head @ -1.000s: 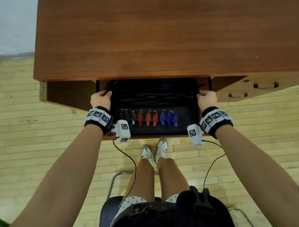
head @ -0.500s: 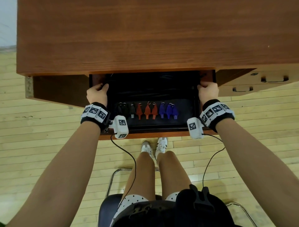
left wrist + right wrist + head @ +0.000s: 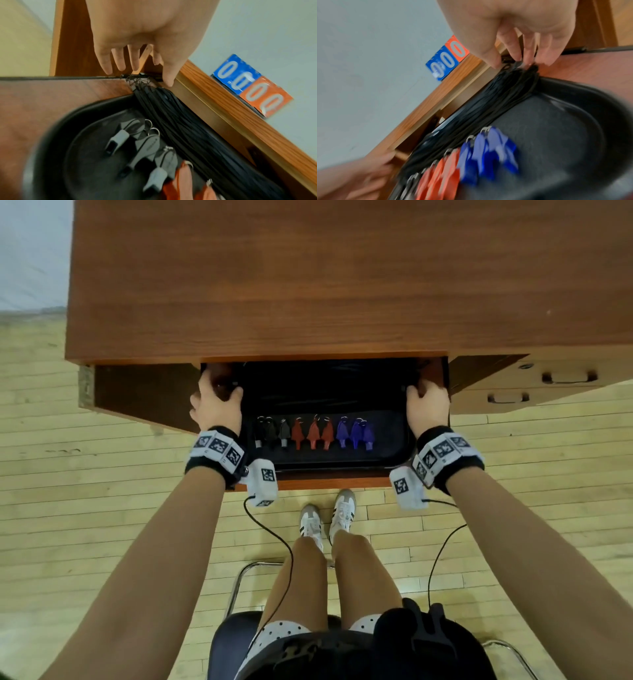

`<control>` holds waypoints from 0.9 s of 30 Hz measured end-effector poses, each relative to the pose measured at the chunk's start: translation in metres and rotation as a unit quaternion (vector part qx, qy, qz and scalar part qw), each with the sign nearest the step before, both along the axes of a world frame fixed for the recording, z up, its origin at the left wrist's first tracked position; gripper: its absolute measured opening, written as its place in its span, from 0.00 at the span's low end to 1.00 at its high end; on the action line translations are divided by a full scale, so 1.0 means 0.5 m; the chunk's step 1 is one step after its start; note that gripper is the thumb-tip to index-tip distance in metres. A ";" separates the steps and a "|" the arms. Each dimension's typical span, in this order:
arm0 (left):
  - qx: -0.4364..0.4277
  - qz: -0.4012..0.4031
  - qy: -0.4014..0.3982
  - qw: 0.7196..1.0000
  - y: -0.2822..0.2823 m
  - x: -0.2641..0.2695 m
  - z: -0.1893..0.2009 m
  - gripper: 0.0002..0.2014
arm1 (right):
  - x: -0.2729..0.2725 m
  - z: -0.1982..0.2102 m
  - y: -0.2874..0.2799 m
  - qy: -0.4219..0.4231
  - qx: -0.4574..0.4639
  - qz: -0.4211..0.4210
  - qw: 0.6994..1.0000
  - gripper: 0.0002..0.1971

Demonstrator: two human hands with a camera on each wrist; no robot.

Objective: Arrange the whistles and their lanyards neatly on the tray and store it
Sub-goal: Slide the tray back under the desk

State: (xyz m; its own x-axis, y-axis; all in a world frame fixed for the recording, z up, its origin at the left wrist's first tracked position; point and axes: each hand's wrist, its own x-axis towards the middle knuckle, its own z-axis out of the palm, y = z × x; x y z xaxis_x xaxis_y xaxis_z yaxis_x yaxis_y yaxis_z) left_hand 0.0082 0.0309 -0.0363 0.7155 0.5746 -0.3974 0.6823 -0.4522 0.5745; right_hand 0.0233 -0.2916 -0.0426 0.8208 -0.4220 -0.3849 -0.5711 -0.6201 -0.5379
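A black tray (image 3: pixel 325 465) lies inside the desk's open drawer (image 3: pixel 325 484). Black whistles (image 3: pixel 270 433), red whistles (image 3: pixel 311 433) and blue whistles (image 3: pixel 356 433) stand in one row on it. Their black lanyards (image 3: pixel 188 128) run in a bundle along the tray's far side. My left hand (image 3: pixel 215 405) is at the far left corner, its straight fingers (image 3: pixel 135 65) touching the lanyard ends. My right hand (image 3: pixel 426 405) is at the far right corner, where thumb and fingers (image 3: pixel 518 54) pinch the other lanyard ends (image 3: pixel 529 69).
The wooden desktop (image 3: pixel 342 285) overhangs the drawer's back half. Two closed drawers with handles (image 3: pixel 568 378) sit to the right. A blue and orange flip scoreboard (image 3: pixel 248 88) stands on the desk. My legs, shoes and chair (image 3: pixel 239 638) are under the drawer, on a wooden floor.
Both hands stay at the tray's far corners and the tray keeps its place in the drawer. Only the head view has shifted a little.
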 end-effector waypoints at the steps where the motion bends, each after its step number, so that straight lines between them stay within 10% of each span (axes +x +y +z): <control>1: 0.008 -0.023 0.011 1.000 -0.008 -0.012 0.014 0.31 | -0.015 0.013 0.010 0.008 -0.016 0.010 1.000 0.22; 9: 0.053 -0.379 -0.032 0.923 -0.099 -0.124 0.054 0.34 | -0.162 0.059 0.097 -0.068 -0.130 0.342 0.928 0.42; 14: 0.161 -0.611 0.022 0.774 -0.137 -0.189 0.023 0.43 | -0.219 0.024 0.106 -0.054 -0.169 0.510 0.842 0.52; 27: 0.287 -0.612 0.035 0.736 -0.132 -0.179 -0.013 0.47 | -0.210 -0.025 0.102 -0.021 -0.279 0.504 0.817 0.59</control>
State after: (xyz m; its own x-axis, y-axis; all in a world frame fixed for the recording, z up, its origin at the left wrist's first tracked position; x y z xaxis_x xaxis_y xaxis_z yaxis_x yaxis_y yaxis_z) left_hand -0.0812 -0.0351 -0.0429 0.8265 -0.3954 -0.4007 -0.4186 -0.9076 0.0323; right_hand -0.0816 -0.2408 -0.0551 0.8673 0.3758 -0.3263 0.3924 -0.9196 -0.0160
